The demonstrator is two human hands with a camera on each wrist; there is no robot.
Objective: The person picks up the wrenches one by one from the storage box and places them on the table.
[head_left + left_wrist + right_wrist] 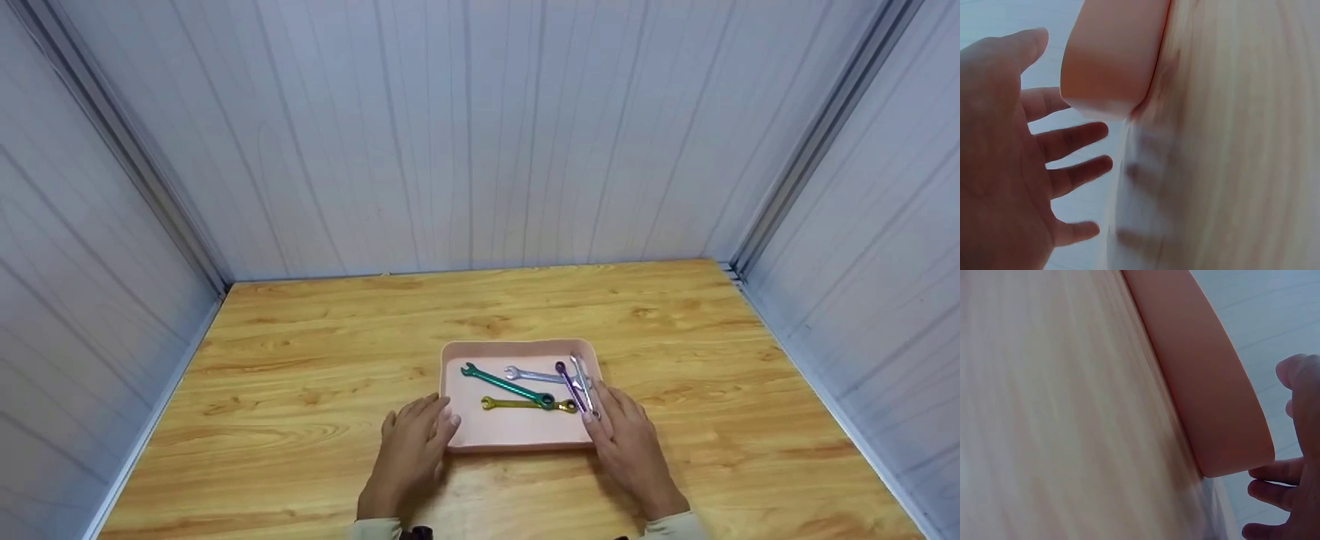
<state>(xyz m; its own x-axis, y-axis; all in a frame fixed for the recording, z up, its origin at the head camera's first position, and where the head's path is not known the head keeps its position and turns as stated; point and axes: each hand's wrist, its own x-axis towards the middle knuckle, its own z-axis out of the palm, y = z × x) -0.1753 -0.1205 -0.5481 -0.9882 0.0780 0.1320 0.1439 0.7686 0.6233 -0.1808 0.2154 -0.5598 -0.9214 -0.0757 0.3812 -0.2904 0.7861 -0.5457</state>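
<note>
A shallow pink tray (487, 433) lies on the wooden table with several combination wrenches inside. A green wrench (504, 384) crosses over a gold wrench (514, 404). Toward the tray's right side are a silver wrench (534, 375), a purple wrench (570, 385) and another silver wrench (582, 380) leaning near the wall. My left hand (412, 442) is at the tray's left side, its fingers straight and spread in the left wrist view. At the right side is my right hand (634, 450), fingers extended along the wall. In both wrist views the tray hides some fingertips.
The wooden table (300, 360) extends around the tray on all sides. A pale panel wall (465, 150) rises behind it, with side walls at left (75, 300) and right (862, 300).
</note>
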